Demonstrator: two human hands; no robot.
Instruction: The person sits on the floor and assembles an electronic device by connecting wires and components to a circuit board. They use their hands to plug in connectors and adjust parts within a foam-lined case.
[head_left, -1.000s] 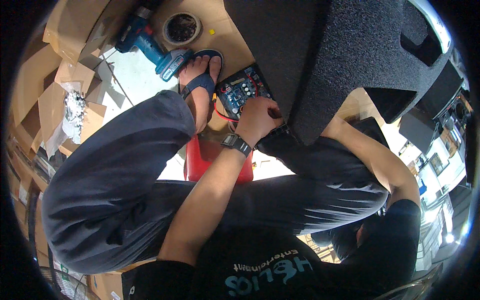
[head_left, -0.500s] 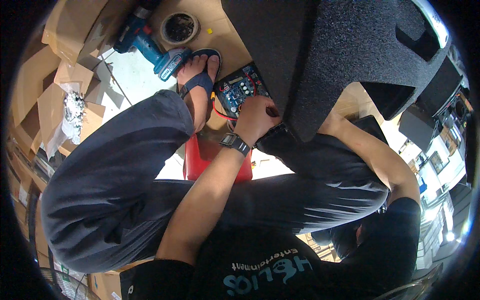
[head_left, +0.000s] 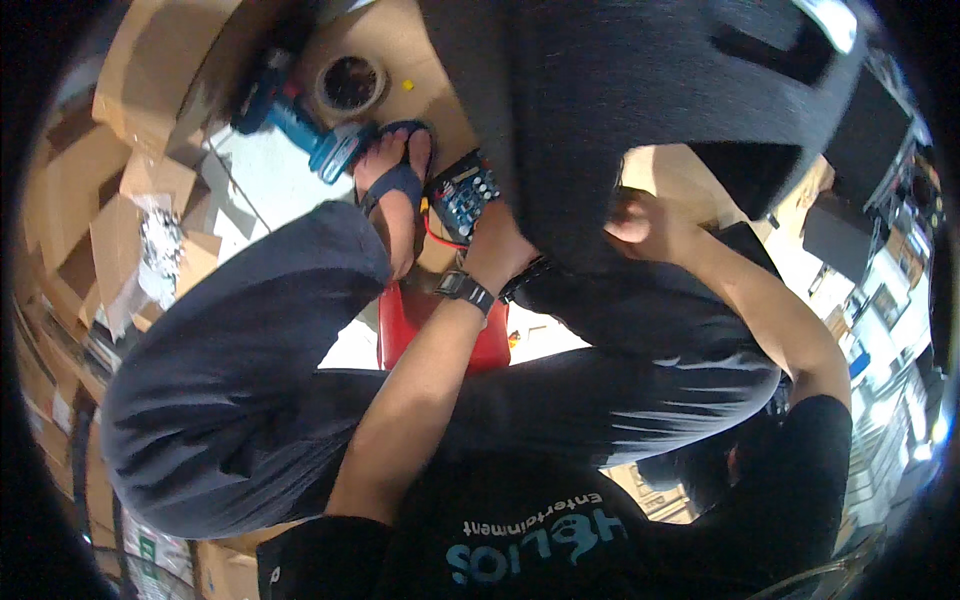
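Flattened brown cardboard point(head_left: 435, 100) covers part of the pale floor, where a teal-and-black cordless drill point(head_left: 292, 118) lies near a round pale-rimmed bowl point(head_left: 380, 88). A large black textured cabinet with angular cut-outs point(head_left: 570, 130) stands tilted before the person, beside a blue circuit board with a red wire point(head_left: 466, 203). The left forearm reaches up and inward, its left hand point(head_left: 500, 248) lying at the cabinet's lower left edge; its fingers are hidden, so their grip cannot be told. The right arm bends in from the side, the right hand point(head_left: 648, 230) curled beside the cabinet's right edge; whether it grasps is unclear. Compared with earlier, the cabinet has shifted leftward, covering more of the board, and the right fingers have come into view.
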